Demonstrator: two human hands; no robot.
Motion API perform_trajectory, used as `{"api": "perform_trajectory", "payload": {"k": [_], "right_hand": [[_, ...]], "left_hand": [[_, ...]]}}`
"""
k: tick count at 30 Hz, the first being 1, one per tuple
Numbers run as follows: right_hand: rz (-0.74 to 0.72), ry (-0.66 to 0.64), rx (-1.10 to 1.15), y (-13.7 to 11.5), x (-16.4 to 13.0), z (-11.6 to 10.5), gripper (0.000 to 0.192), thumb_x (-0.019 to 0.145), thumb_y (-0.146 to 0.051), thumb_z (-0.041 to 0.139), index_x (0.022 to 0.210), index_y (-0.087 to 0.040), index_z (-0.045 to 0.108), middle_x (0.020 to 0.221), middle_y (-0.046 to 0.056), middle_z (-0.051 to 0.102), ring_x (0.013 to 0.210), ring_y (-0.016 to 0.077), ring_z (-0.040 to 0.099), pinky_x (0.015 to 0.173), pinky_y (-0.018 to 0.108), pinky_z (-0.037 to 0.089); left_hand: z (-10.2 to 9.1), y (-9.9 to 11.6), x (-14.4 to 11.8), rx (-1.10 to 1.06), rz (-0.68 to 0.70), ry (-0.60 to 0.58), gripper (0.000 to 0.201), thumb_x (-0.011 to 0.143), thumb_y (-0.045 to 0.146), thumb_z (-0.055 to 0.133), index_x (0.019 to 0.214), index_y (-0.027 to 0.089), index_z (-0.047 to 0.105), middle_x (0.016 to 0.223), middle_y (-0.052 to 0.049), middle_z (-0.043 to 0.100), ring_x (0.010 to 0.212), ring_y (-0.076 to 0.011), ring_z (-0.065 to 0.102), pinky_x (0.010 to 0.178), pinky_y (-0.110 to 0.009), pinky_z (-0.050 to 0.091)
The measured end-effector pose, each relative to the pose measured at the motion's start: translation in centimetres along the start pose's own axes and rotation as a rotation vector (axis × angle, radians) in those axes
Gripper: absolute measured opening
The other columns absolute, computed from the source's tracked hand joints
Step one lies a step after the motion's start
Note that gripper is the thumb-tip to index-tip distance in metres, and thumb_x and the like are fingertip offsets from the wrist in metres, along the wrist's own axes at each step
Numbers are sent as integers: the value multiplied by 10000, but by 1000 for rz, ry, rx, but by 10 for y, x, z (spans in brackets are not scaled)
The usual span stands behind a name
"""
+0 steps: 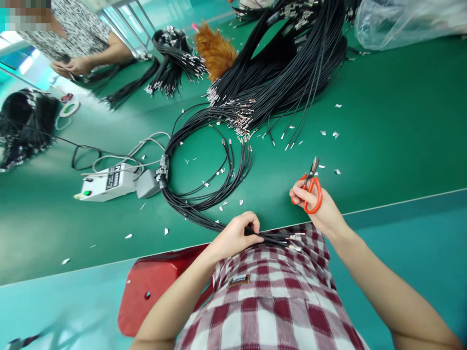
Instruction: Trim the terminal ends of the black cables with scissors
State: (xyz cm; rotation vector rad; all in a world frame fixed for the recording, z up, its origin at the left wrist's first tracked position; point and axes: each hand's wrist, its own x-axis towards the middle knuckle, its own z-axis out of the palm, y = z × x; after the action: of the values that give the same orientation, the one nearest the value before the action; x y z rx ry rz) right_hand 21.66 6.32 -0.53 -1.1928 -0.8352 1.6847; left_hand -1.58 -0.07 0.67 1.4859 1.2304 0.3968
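**Desk:** What have the hands got?

**Operator:** My left hand (235, 236) sits at the near edge of the green table (383, 121), fingers pressed together around a thin bundle of black wires (204, 199). The metal-tipped ends stick out to the right of the fist, over the checked shirt (270, 296). From the fist the bundle loops away across the table in a big ring and comes back round.

**Desk:** And the right?

**Operator:** My right hand (321, 206) is raised just beyond the table edge, well apart from the left. Its fingers are curled through the handles of the orange scissors (311, 187); the blades point up and away and look nearly closed.

**Desk:** Any containers?

**Operator:** Only a clear plastic bag (404, 22) at the far right corner; I cannot tell what is in it. A large heap of black wires (288, 63) lies loose beside it. Small white scraps (333, 133) are scattered over the table.

**Desk:** Anything else?

**Operator:** A white control box (107, 182) with grey cables sits left of the ring, beside a grey block. A red stool (153, 287) is under my left arm. Far left, another person's hands (73, 65) hold more wires, and an orange feather duster (215, 48) lies nearby.
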Motion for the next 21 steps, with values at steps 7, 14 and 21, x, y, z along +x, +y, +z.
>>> {"api": "perform_trajectory", "payload": {"k": [7,14,21], "right_hand": [[-61,-161,-76,2,-8,-2,245,814,-408,760,823,-195,640,764,1,633,655,115,525,611,272,381],[-121,-359,33,11,-18,3,173,806,-329,791,851,-230,656,799,-15,636,668,117,563,620,266,418],[-132,-283,-20,8,-22,5,153,812,-295,788,815,-222,653,750,-28,619,671,109,550,648,252,422]], "left_hand": [[1,3,2,-175,-26,139,196,763,232,693,737,177,506,761,18,533,733,-132,484,725,-270,379],[8,13,6,-244,-31,205,151,802,242,661,763,168,535,715,22,543,674,-119,500,651,-243,396],[19,46,10,-253,155,170,139,924,279,591,997,171,640,866,-18,656,771,-127,572,768,-252,455]]}}
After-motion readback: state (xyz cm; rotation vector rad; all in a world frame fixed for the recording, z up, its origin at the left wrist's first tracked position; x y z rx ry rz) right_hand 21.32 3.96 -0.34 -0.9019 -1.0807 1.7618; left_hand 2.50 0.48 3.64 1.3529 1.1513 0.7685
